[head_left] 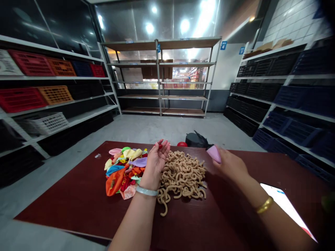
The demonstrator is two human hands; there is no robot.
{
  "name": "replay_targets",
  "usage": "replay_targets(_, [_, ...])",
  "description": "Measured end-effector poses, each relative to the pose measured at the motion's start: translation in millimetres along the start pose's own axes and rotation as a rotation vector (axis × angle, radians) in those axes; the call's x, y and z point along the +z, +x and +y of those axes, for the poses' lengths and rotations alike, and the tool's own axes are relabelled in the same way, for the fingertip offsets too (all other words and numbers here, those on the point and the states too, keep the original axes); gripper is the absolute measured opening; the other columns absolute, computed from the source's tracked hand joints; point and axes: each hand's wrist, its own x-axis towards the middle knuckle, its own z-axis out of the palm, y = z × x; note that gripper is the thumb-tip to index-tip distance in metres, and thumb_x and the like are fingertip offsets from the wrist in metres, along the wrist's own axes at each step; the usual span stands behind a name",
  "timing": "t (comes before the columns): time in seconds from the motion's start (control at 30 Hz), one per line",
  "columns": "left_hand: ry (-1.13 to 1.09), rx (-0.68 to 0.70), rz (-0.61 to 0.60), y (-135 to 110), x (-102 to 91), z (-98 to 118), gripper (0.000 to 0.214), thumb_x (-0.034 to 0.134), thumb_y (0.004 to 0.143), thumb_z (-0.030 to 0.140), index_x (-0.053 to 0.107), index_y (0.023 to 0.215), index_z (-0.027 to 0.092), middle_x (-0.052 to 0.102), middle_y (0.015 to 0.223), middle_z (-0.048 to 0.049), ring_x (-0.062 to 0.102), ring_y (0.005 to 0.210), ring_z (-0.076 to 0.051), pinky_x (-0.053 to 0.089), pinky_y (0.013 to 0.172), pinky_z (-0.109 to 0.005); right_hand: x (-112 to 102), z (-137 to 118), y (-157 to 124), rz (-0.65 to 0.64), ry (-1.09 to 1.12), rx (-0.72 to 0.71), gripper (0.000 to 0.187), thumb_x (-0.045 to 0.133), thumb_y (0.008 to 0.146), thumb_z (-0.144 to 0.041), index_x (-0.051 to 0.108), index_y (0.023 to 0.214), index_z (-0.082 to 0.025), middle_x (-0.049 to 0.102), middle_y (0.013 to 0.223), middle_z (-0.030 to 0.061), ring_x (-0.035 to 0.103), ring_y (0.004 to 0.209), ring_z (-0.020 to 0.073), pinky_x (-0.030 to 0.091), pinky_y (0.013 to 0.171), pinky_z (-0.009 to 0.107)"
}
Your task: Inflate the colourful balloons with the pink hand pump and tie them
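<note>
My left hand point(159, 155), palm up with fingers loosely bent and apart, is above the gap between two piles. A small red spot shows at its thumb; whether that is a nail or an object, I cannot tell. Left of it lies a heap of limp, bright-coloured pieces point(115, 183) that look like deflated balloons. Tan, curled, rope-like pieces point(185, 174) form the other pile, just right of the hand. Farther right, my blurred right hand point(231, 164) is closed on a lilac-pink limp piece point(214, 154), held up off the table.
A lit phone point(284, 205) lies on the dark red table point(65, 198) under my right forearm. Beyond the far edge are a black bag point(195, 139) and a red round object point(182, 144). Shelves with plastic crates point(51, 123) line both sides; a rack point(183, 111) stands behind.
</note>
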Motion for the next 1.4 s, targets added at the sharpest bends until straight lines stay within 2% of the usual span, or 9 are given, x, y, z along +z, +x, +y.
replay_targets(0.1, [0.001, 0.06, 0.005, 2.1, -2.4, 2.1, 0.02, 0.053, 0.089, 0.023, 0.062, 0.101, 0.009, 0.069, 0.099, -0.0165, 0.068, 0.092, -0.022, 0.054, 0.083, -0.034, -17.0, -31.0, 4.3, 0.138, 0.051, -0.292, 0.067, 0.053, 0.081, -0.038, 0.031, 0.143, -0.028, 0.062, 0.109, 0.0093, 0.061, 0.09, 0.0253, 0.045, 0.072, 0.036])
replay_targets(0.17, [0.003, 0.089, 0.015, 2.5, -2.4, 1.6, 0.02, 0.054, 0.089, 0.025, 0.061, 0.102, 0.01, 0.068, 0.102, -0.0162, 0.068, 0.093, -0.021, 0.054, 0.084, -0.034, -18.6, -47.8, 1.4, 0.154, 0.08, -0.38, 0.067, 0.055, 0.08, -0.038, 0.032, 0.142, -0.031, 0.061, 0.109, 0.0079, 0.06, 0.091, 0.0246, 0.045, 0.073, 0.035])
replay_targets(0.3, [0.027, 0.128, 0.004, 2.3, -0.8, -5.7, 0.023, 0.055, 0.088, 0.028, 0.06, 0.104, 0.011, 0.069, 0.102, -0.0161, 0.067, 0.095, -0.022, 0.051, 0.09, -0.037, -6.8, -60.2, -6.1, 0.132, 0.101, -0.338, 0.067, 0.056, 0.079, -0.04, 0.033, 0.142, -0.033, 0.062, 0.103, 0.0065, 0.06, 0.085, 0.024, 0.045, 0.068, 0.034])
replay_targets(0.53, [0.126, 0.115, -0.052, 1.5, 0.7, -24.8, 0.028, 0.059, 0.086, 0.03, 0.057, 0.108, 0.013, 0.07, 0.097, -0.0132, 0.067, 0.094, -0.022, 0.05, 0.09, -0.039, 4.8, -47.8, -6.4, 0.092, 0.133, -0.323, 0.071, 0.059, 0.076, -0.037, 0.032, 0.142, -0.034, 0.061, 0.105, 0.0053, 0.06, 0.087, 0.0234, 0.045, 0.07, 0.034])
replay_targets(0.87, [0.219, 0.153, -0.087, -3.6, 5.7, -36.8, 0.026, 0.061, 0.085, 0.031, 0.058, 0.105, 0.014, 0.07, 0.1, -0.013, 0.067, 0.094, -0.022, 0.05, 0.088, -0.038, 5.2, -45.1, -10.9, 0.071, 0.155, -0.305, 0.068, 0.058, 0.078, -0.039, 0.034, 0.141, -0.034, 0.061, 0.104, 0.006, 0.059, 0.086, 0.0238, 0.044, 0.069, 0.035])
replay_targets(1.1, [0.308, 0.127, -0.108, -13.0, 15.9, -52.4, 0.02, 0.066, 0.08, 0.031, 0.061, 0.085, 0.012, 0.071, 0.098, -0.013, 0.067, 0.094, -0.021, 0.052, 0.084, -0.032, 3.3, -43.2, -13.2, 0.055, 0.175, -0.302, 0.068, 0.057, 0.081, -0.04, 0.031, 0.143, -0.032, 0.06, 0.109, 0.0083, 0.057, 0.09, 0.0229, 0.041, 0.071, 0.033])
replay_targets(1.3, [0.263, 0.099, -0.169, -17.8, 19.1, -62.2, 0.014, 0.065, 0.082, 0.03, 0.06, 0.083, 0.016, 0.069, 0.108, -0.0104, 0.062, 0.107, -0.022, 0.051, 0.089, -0.039, 3.1, -36.8, -12.4, 0.059, 0.203, -0.304, 0.069, 0.056, 0.083, -0.04, 0.028, 0.145, -0.03, 0.058, 0.11, 0.0088, 0.055, 0.093, 0.0234, 0.039, 0.074, 0.033])
replay_targets(1.4, [0.285, 0.083, -0.163, -20.7, 21.2, -66.1, 0.014, 0.064, 0.083, 0.03, 0.06, 0.087, 0.017, 0.068, 0.111, -0.0089, 0.063, 0.105, -0.021, 0.053, 0.086, -0.039, 2.7, -35.9, -12.4, 0.045, 0.204, -0.298, 0.071, 0.057, 0.083, -0.038, 0.026, 0.146, -0.029, 0.057, 0.112, 0.0098, 0.054, 0.093, 0.0237, 0.038, 0.074, 0.033])
